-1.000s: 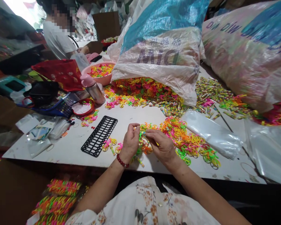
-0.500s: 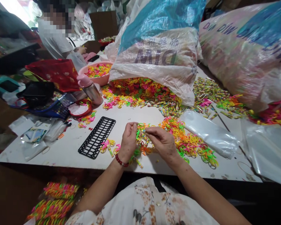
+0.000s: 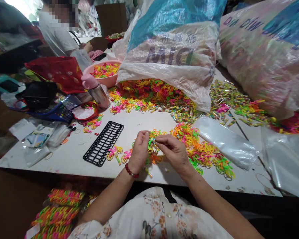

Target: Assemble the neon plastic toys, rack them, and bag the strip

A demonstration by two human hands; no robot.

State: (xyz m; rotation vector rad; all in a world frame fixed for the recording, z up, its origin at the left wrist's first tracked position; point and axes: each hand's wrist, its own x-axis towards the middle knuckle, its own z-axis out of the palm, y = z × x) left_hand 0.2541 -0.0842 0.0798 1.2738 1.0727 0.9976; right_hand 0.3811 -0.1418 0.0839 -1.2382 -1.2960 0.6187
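Note:
My left hand (image 3: 139, 151), with a red bead bracelet, is closed in a pinch on a small bright plastic toy (image 3: 150, 143), partly hidden by the fingers. Facing it, my right hand (image 3: 173, 152) pinches a small patterned tube at its thumb and fingertip, close to the left fingers. Both hands hover just over the white table (image 3: 69, 156). To the right of my right hand spreads a heap of neon plastic toys (image 3: 201, 151). Left of my left hand lie a few loose toys (image 3: 117, 151) and a black plastic rack (image 3: 103, 143).
A large woven sack (image 3: 171, 49) spills plastic toys at the back. Small patterned tubes (image 3: 229, 96) are strewn behind clear plastic bags (image 3: 226, 142). A flask (image 3: 97, 93), pink basin (image 3: 109, 79) and red dish (image 3: 86, 113) stand left. Another person (image 3: 54, 36) sits beyond.
My hands stay nearly in place, fingertips slightly closer together. The small tube between them shows less than before. The view has shifted slightly.

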